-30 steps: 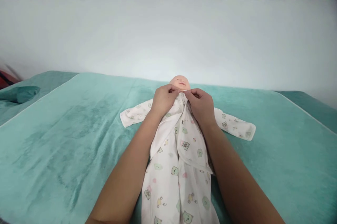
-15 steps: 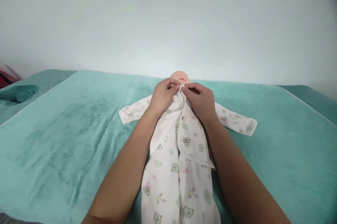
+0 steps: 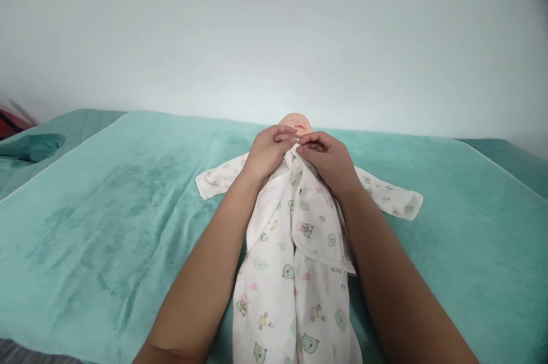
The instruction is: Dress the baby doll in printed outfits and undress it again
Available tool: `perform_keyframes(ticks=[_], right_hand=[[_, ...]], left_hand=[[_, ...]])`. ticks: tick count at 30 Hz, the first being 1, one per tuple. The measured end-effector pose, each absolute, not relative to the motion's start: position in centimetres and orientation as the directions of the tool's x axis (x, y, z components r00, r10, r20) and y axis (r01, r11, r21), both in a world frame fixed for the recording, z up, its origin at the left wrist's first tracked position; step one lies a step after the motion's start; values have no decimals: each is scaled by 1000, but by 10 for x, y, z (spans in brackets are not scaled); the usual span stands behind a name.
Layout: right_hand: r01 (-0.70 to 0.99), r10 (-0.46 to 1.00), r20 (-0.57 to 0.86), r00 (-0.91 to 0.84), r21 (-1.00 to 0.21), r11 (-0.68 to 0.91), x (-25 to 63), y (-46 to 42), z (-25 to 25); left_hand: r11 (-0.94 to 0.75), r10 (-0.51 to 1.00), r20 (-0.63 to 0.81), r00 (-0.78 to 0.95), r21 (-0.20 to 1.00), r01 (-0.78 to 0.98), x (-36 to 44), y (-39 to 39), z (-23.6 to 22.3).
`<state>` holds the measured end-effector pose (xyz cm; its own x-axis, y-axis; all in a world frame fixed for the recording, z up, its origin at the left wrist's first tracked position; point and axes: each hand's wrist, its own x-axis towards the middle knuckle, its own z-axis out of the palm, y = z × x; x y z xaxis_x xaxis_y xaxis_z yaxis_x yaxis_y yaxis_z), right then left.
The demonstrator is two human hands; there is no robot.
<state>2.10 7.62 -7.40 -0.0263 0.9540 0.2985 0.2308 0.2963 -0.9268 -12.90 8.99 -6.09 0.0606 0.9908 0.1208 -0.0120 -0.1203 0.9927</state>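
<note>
A baby doll [image 3: 296, 122] lies on its back with its head toward the wall. It wears a white baby jacket [image 3: 319, 218] printed with small animals, its sleeves spread to both sides, and matching trousers [image 3: 268, 301]. At the doll's neck my left hand [image 3: 270, 150] pinches the jacket's collar edge between thumb and fingers. Just beside it my right hand [image 3: 329, 158] is closed on the other collar edge, thumb and forefinger together. The two fingertips nearly meet under the chin. Below them the jacket's front panels hang loose and apart. Any fastener is hidden by the fingers.
A teal plush blanket [image 3: 107, 227] covers the bed, with creases left of the doll. Behind stands a white wall [image 3: 274, 39] with a dark band along its top. A red object [image 3: 12, 123] shows at the far left edge, and dark flooring [image 3: 29, 352] at the lower left.
Both hands stay at the collar with small finger movements. The view has tilted slightly downward, so the dark band shows less. The jacket's front panels have shifted a little.
</note>
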Motion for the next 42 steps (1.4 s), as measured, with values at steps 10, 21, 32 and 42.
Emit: perform_keyframes(ticks=[10,21,32,42], right_hand=[[180,953,304,6,-937,298,18,83,-79],[149,961,269,70,-955,256,18,84,-79],[139,970,215,110,-970,199,19,83,-78],[154,973,211,93,-969,195,20,83,-79]], left_hand=[[-111,989,112,97,994,-17,-132,95,-63],[-130,992,129,14,977,168,-125,86,-56],[-180,984,170,61,953,246,-128,89,-59],[-128,989,111,95,973,191,-134,92,-62]])
